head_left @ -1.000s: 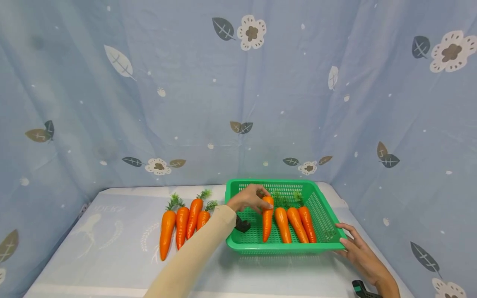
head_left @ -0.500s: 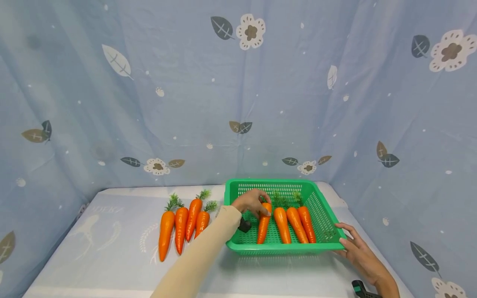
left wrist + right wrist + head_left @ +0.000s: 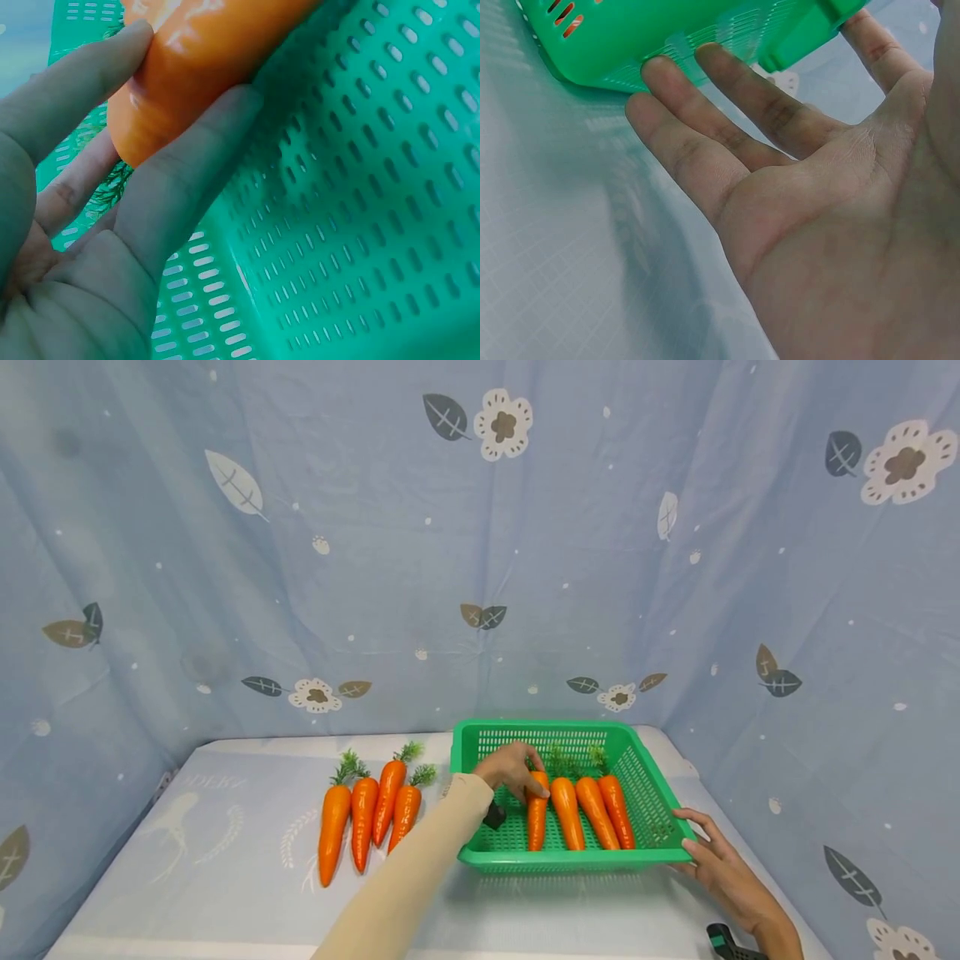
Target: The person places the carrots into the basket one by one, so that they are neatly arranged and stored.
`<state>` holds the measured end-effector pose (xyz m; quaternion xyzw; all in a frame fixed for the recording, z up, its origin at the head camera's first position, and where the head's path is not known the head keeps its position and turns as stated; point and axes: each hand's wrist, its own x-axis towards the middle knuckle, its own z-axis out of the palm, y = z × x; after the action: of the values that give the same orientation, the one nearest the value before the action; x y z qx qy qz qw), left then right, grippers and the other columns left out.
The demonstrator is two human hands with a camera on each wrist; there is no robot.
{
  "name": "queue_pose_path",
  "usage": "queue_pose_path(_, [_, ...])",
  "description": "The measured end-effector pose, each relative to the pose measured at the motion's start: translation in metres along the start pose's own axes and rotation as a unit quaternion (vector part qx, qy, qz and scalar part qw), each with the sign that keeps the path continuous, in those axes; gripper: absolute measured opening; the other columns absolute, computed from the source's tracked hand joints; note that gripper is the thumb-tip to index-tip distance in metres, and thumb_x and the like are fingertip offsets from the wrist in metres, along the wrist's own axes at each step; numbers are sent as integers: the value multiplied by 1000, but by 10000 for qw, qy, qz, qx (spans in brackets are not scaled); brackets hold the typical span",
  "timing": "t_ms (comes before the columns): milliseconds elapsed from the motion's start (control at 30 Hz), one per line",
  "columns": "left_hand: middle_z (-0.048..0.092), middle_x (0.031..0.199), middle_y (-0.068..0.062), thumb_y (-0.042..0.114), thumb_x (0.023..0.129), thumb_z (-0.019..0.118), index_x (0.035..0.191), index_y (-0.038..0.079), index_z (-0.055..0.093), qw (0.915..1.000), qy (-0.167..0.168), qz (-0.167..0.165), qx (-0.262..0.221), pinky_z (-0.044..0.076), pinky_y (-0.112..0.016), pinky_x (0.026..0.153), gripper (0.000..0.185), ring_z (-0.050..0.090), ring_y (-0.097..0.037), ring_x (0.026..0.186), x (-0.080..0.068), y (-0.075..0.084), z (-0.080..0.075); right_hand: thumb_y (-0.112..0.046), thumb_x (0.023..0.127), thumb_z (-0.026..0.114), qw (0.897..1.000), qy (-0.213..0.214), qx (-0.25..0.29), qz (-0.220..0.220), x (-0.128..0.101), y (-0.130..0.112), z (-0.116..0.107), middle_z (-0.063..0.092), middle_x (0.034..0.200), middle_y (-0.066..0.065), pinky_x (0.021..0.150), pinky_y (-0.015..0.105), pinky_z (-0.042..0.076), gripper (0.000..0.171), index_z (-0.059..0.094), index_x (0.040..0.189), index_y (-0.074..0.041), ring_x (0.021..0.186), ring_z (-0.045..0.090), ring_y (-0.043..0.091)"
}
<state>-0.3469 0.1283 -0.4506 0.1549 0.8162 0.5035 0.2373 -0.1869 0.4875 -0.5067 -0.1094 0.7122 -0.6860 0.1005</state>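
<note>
In the head view my left hand [image 3: 513, 770] reaches into the green basket [image 3: 551, 857] and holds a glossy orange carrot [image 3: 536, 827] by its thick top end. The left wrist view shows thumb and fingers on either side of this carrot [image 3: 202, 67], with some green leaves behind it. Its tip points toward the basket's front. Three other carrots [image 3: 567, 814] lie side by side just to the right. At the basket's front right corner my right hand [image 3: 723, 868] holds the rim, its fingers [image 3: 690, 157] stretched against the outer wall below it.
Left of the basket several carrots [image 3: 334, 835] with green tops lie together on the pale table cover [image 3: 202, 877]. My left sleeve [image 3: 412, 868] crosses in front of them. A blue patterned curtain [image 3: 360, 568] hangs behind and on both sides.
My left hand has lowered the carrot toward the basket floor and shifted its top slightly; the carrot now stands straighter beside the others. The right hand stays at the basket's corner.
</note>
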Motion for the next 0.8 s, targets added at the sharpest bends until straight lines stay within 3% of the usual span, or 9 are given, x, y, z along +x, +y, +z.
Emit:
queue_pose_path(367, [64, 99, -15, -6, 81, 84, 116, -1, 67, 9997, -136, -22, 222, 63, -48, 79, 40, 69, -31, 84, -1, 4, 3, -14, 114, 34, 10000, 42, -55, -26, 2, -1, -3, 46, 143, -9, 102, 37, 53, 47, 21, 159, -18, 126, 61, 13])
queue_pose_path(600, [64, 114, -17, -3, 80, 86, 115, 3, 70, 9986, -121, -118, 508, 62, -46, 79, 39, 70, -28, 81, 0, 1, 3, -13, 114, 34, 10000, -45, 50, -29, 2, 0, -2, 49, 142, -9, 103, 36, 53, 47, 21, 159, -18, 125, 62, 15])
queue_pose_path(800, [63, 106, -17, -5, 83, 82, 117, -2, 67, 9995, -184, -184, 156, 63, -45, 78, 37, 72, -33, 84, 0, -1, 6, -15, 114, 35, 9999, 93, 5, 87, 0, -1, 2, 43, 143, -10, 103, 36, 52, 47, 21, 159, -17, 126, 61, 11])
